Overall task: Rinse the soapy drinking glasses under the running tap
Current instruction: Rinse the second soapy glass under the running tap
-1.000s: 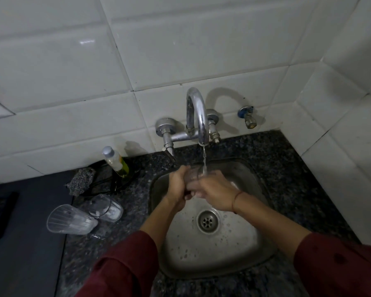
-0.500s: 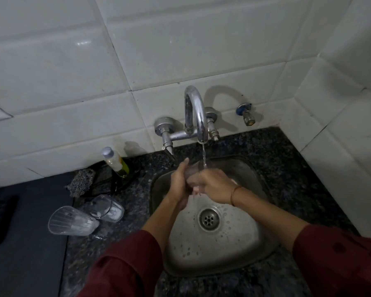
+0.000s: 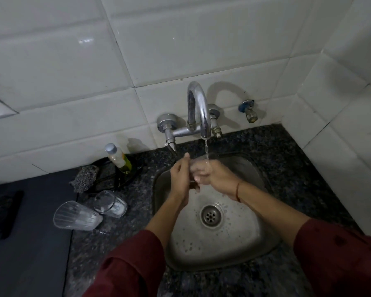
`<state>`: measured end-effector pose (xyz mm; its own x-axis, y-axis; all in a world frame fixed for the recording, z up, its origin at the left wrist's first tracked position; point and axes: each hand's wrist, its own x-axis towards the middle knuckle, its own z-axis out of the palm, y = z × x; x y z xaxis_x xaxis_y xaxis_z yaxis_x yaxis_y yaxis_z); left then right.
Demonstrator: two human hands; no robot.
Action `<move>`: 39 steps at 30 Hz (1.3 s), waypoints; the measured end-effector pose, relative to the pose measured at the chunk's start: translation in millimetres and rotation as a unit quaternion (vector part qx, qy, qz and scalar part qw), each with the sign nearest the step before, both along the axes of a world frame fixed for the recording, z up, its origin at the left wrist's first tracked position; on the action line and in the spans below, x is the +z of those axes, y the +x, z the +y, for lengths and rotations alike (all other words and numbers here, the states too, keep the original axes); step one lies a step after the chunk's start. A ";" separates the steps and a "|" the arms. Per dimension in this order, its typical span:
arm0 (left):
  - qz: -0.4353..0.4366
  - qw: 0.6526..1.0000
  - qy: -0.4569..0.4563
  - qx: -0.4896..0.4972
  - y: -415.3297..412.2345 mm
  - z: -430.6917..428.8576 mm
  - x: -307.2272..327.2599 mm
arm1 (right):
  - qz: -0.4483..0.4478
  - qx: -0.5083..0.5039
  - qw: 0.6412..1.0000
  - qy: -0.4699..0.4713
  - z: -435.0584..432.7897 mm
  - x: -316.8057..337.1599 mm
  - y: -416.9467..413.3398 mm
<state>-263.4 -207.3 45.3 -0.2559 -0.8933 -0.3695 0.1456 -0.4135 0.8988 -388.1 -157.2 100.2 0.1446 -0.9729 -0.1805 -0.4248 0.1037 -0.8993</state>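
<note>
Glasses (image 3: 77, 215) left of sink (image 3: 223, 245), tap (image 3: 198, 103) behind

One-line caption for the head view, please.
Left hand and right hand hold a glass under the running tap above the sink; two glasses lie on the counter.

Held glass (image 3: 198, 167): clear, outline faint, gripped between left hand (image 3: 180, 179) and right hand (image 3: 215, 175) directly under the tap (image 3: 198, 108). A thin water stream (image 3: 206, 150) falls from the spout onto it. Its tilt cannot be told.

Ribbed glass (image 3: 77, 218): clear, on its side on the worktop (image 3: 137, 198), mouth pointing left.

Smooth glass (image 3: 110, 203): clear, also tipped over, just behind the ribbed one, with a whitish film inside.
</note>
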 end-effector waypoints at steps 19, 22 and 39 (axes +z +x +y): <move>0.004 0.997 0.054 -0.055 -0.3 1.5 4.3 | 0.308 0.103 0.945 -0.039 1.0 11.1 6.7; -0.004 1.000 -0.008 0.023 -7.0 9.4 2.7 | -0.108 -0.057 0.984 0.127 0.4 8.5 10.4; 0.019 0.989 0.142 -0.032 -2.2 8.6 14.7 | -0.071 -0.237 0.964 -0.100 28.3 -16.8 -0.5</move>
